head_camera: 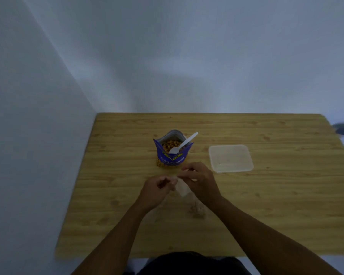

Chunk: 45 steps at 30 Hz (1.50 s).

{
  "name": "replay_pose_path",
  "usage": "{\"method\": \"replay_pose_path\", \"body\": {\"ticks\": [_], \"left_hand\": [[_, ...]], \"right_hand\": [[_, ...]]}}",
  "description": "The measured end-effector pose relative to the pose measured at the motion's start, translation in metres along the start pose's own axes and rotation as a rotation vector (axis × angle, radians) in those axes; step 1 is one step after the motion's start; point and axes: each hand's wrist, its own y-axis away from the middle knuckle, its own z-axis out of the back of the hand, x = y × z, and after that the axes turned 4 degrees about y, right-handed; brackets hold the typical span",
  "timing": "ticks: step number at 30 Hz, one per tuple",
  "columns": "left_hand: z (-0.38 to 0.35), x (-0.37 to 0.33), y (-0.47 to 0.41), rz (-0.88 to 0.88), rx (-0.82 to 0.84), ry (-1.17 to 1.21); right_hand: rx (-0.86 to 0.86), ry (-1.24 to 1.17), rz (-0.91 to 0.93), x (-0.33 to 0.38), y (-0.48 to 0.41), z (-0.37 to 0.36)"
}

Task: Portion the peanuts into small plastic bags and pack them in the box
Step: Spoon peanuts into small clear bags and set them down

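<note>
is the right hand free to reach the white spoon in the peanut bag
Likely yes, once it lets go: the right hand and left hand both pinch a small plastic bag. The white spoon sticks out of the open peanut bag just beyond, with nothing between.

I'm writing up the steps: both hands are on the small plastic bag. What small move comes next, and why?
Probably pull open the mouth of the small plastic bag: the left hand and right hand pinch its top edge, it looks empty, and the spoon rests in the open peanut pouch.
</note>
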Motion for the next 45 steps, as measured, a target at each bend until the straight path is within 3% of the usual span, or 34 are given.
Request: {"method": "replay_pose_path", "body": {"ticks": [8, 17, 23, 25, 28, 36, 39, 43, 45], "left_hand": [[0.0, -0.043, -0.008, 0.001, 0.049, 0.086], [0.001, -0.057, -0.019, -0.078, 0.062, -0.145], [0.003, -0.061, -0.03, -0.22, -0.166, -0.335], [-0.001, -0.063, -0.03, -0.291, -0.236, -0.367], [-0.006, -0.062, -0.029, -0.359, -0.273, -0.38], [-0.016, -0.051, -0.024, -0.4, -0.232, -0.476], [-0.014, -0.059, -0.02, -0.351, -0.183, -0.39], [-0.003, -0.061, -0.026, -0.386, -0.035, -0.524], [-0.001, -0.066, -0.03, -0.434, -0.039, -0.576]], "right_hand": [[0.002, 0.009, 0.078, -0.002, -0.028, 0.023], [0.088, 0.063, 0.19, 0.001, -0.038, 0.04], [0.285, 0.152, 0.261, 0.01, -0.048, 0.059], [0.324, 0.11, 0.21, 0.012, -0.054, 0.062], [0.246, 0.042, -0.005, 0.016, -0.057, 0.059], [0.139, -0.515, -0.532, 0.023, -0.054, 0.047], [0.186, -0.505, -0.538, 0.018, -0.057, 0.049], [0.317, -0.474, -0.437, 0.017, -0.064, 0.06], [0.352, -0.469, -0.406, 0.018, -0.068, 0.064]]}}
